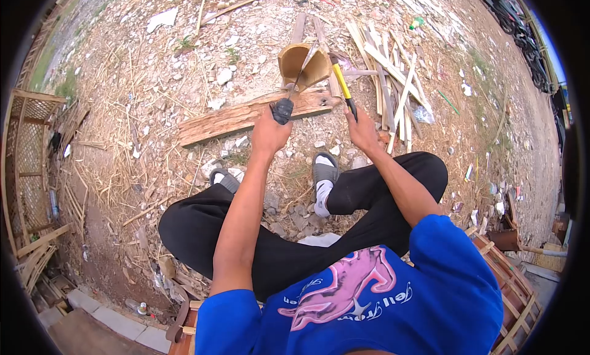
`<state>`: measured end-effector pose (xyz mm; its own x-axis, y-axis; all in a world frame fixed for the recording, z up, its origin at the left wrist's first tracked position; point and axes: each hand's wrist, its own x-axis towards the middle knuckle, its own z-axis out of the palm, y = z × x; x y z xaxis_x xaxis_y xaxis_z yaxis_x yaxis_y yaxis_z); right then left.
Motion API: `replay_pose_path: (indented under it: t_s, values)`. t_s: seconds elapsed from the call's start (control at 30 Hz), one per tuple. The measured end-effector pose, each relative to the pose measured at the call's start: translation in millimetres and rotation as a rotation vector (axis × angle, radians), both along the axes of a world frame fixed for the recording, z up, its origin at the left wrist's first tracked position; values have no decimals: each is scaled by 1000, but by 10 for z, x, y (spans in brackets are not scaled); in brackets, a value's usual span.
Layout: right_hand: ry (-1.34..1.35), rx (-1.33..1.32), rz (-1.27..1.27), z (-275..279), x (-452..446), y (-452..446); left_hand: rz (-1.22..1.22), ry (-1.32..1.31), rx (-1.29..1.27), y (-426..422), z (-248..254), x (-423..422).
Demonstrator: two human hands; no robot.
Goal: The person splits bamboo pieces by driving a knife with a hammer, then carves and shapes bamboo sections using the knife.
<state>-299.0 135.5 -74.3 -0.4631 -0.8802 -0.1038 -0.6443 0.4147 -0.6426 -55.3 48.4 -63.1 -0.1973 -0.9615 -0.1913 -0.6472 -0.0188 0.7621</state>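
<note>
My left hand (pixel 269 134) is closed around the black-wrapped handle of a long, thin metal tool with a flat pointed blade (pixel 309 57), which looks like a chisel. Its blade leans over the opening of a hollow, tan wooden piece (pixel 289 61). Whether the tip touches the wood I cannot tell. In my right hand (pixel 364 132) is a hammer (pixel 341 81) with a yellow handle and black grip. The hammer's far end is beside the hollow piece's right edge, its head hard to make out. Just beyond my left hand lies a thick, rough timber beam (pixel 239 120).
Thin wooden strips (pixel 393 78) lie piled to the right, near my right hand. Lattice wooden frames (pixel 31 164) stand at the left. My sandalled feet (pixel 324 173) are close in front, on stony, straw-strewn ground. Motorbikes (pixel 522 35) are at the far right.
</note>
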Motion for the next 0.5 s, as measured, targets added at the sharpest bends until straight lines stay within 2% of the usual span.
replay_pose_path:
  t_s: [0.1,0.27,0.37,0.43,0.5]
  values:
    - [81,110,-63,-515,-184,178,27,22,49,15,2,39]
    - [183,494,-11,-1003,-509,375,67,115,78,-33,105,44]
    - [234,546,-64,-938,-517,370,93,110,43,23,364,83]
    - [228,598,-107,-804,-543,425,111,111,70,80,356,99]
    - [236,633,-42,-843,-552,422,108,111,96,126,471,137]
